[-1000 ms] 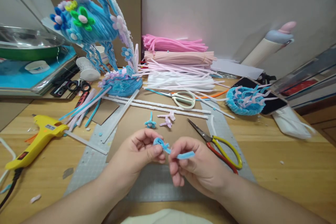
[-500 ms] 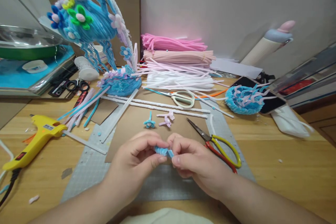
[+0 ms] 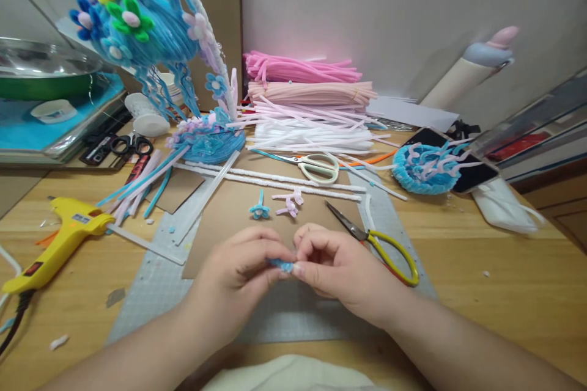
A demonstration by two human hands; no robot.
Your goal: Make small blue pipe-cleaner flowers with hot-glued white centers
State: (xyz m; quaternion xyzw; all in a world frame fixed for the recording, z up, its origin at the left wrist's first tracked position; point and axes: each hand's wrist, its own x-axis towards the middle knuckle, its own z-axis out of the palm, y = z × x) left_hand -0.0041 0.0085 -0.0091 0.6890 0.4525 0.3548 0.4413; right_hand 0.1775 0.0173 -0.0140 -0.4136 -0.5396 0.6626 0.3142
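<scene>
Between my two hands is a short, folded piece of blue pipe cleaner (image 3: 281, 265), mostly covered by fingers. My left hand (image 3: 250, 269) pinches it between thumb and fingers. My right hand (image 3: 332, 266) is closed at its right end, fingertips meeting the left ones. Just beyond the hands, a small blue pipe cleaner flower (image 3: 259, 212) and a pale pink pipe cleaner piece (image 3: 288, 203) lie on the brown cardboard (image 3: 220, 220). Scissors with red and yellow handles (image 3: 392, 250) rest beside my right hand, partly behind it.
A yellow glue gun (image 3: 64, 238) lies on the left. Behind it stands a blue jellyfish-like pipe cleaner lamp shape (image 3: 151, 30). Bundles of pipe cleaners (image 3: 312, 95) are stacked at the wall. Cream-handled scissors (image 3: 320, 168) lie ahead; a blue fuzzy oval piece (image 3: 424, 171) is at the right.
The hands have drawn closer together, and less of the blue pipe cleaner shows. The right fingers have closed over its end. The view has shifted slightly.
</scene>
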